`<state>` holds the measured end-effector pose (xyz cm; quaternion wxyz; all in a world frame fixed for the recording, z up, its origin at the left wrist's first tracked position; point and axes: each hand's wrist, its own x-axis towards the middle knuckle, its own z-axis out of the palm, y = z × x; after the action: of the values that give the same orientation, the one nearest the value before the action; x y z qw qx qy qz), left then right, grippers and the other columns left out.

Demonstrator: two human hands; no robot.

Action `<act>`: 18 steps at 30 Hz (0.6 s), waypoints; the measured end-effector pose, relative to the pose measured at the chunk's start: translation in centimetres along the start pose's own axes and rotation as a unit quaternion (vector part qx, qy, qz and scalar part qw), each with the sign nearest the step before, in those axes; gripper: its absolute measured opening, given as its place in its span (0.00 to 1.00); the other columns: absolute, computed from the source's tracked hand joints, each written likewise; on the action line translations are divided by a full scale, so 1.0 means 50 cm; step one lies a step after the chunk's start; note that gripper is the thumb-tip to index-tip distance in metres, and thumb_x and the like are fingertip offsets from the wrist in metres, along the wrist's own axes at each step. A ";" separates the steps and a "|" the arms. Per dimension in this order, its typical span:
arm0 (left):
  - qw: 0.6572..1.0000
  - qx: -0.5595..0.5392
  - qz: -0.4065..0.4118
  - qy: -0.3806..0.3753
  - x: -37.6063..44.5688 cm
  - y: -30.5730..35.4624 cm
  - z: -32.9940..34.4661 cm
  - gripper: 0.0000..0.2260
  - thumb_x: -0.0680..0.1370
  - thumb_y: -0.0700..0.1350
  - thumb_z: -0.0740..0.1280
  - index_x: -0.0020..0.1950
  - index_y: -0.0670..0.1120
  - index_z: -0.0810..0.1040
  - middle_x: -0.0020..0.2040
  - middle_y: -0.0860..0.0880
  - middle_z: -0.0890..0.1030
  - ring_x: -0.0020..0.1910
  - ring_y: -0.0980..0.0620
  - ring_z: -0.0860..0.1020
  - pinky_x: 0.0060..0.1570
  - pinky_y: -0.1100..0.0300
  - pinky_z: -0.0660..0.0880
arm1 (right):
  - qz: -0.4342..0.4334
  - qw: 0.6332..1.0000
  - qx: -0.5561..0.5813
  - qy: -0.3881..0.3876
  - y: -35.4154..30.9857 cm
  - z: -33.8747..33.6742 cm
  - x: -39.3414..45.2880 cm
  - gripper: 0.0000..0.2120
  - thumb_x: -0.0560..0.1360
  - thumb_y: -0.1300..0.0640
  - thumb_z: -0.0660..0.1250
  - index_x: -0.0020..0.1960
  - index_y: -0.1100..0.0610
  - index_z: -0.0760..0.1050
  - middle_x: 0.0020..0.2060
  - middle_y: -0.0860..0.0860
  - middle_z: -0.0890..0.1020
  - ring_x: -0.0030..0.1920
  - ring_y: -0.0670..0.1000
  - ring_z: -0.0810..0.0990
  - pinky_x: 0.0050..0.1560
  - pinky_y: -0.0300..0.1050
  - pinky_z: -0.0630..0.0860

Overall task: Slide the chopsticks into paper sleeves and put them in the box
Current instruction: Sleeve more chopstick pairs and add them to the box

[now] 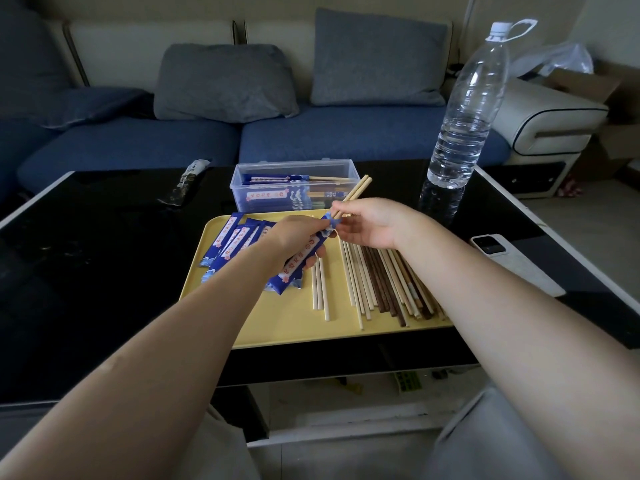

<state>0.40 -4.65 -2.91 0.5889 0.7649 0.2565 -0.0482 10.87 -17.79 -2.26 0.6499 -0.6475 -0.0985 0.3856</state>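
Note:
My left hand (pixel 294 233) grips a blue paper sleeve (pixel 300 261) above the yellow tray (pixel 277 327). My right hand (pixel 370 221) pinches a pair of pale wooden chopsticks (pixel 356 192) whose lower ends sit in the sleeve's mouth, their upper ends pointing toward the box. Loose chopsticks (pixel 384 289), pale and dark, lie in a row on the tray's right half. Several empty blue sleeves (pixel 232 244) are piled on its left. The clear plastic box (pixel 294 183) behind the tray holds several sleeved pairs.
A tall water bottle (pixel 464 109) stands on the black glass table (pixel 86 254) right of the box. A white phone (pixel 512 261) lies at the right edge. A dark wrapper (pixel 187 181) lies at the back left. A blue sofa with grey cushions (pixel 225 81) is behind.

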 end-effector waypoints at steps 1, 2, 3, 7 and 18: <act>1.000 0.002 0.004 -0.004 -0.002 0.000 -0.001 0.11 0.82 0.53 0.64 0.49 0.46 0.77 0.35 0.47 0.78 0.27 0.53 0.74 0.28 0.63 0.73 | -0.012 1.000 0.018 0.020 0.001 -0.002 0.003 0.14 0.78 0.58 0.70 0.62 0.62 0.78 0.47 0.56 0.83 0.43 0.50 0.83 0.38 0.40 0.81; 1.000 0.003 0.006 -0.007 -0.001 0.000 -0.002 0.11 0.82 0.52 0.63 0.50 0.46 0.78 0.35 0.47 0.78 0.27 0.53 0.74 0.28 0.63 0.73 | -0.024 0.998 0.032 0.039 0.002 -0.005 0.006 0.13 0.79 0.58 0.70 0.61 0.62 0.79 0.47 0.56 0.82 0.44 0.51 0.83 0.37 0.40 0.81; 1.000 0.005 0.008 -0.008 -0.002 0.001 -0.003 0.10 0.82 0.51 0.63 0.50 0.46 0.78 0.35 0.47 0.78 0.28 0.54 0.73 0.28 0.63 0.73 | -0.032 0.997 0.039 0.050 0.003 -0.007 0.008 0.11 0.79 0.59 0.69 0.60 0.62 0.79 0.47 0.56 0.82 0.45 0.51 0.83 0.37 0.40 0.81; 1.000 0.013 0.016 0.003 0.000 0.001 -0.005 0.10 0.82 0.52 0.64 0.48 0.46 0.79 0.35 0.47 0.79 0.27 0.54 0.74 0.29 0.63 0.73 | -0.012 0.999 0.002 0.040 0.006 -0.008 0.009 0.08 0.77 0.58 0.71 0.55 0.60 0.81 0.47 0.55 0.82 0.45 0.50 0.82 0.38 0.41 0.81; 0.978 0.199 0.053 0.038 0.006 0.005 -0.025 0.11 0.83 0.50 0.61 0.50 0.46 0.79 0.35 0.50 0.81 0.28 0.55 0.77 0.31 0.65 0.76 | -0.067 0.969 0.082 0.225 -0.008 -0.010 0.017 0.07 0.80 0.60 0.68 0.57 0.59 0.78 0.46 0.58 0.83 0.42 0.52 0.85 0.44 0.47 0.85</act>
<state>0.49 -3.43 -2.43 0.4160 0.8808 0.2229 -0.0374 11.91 -17.58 -2.27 0.7308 -0.6537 0.0391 0.1928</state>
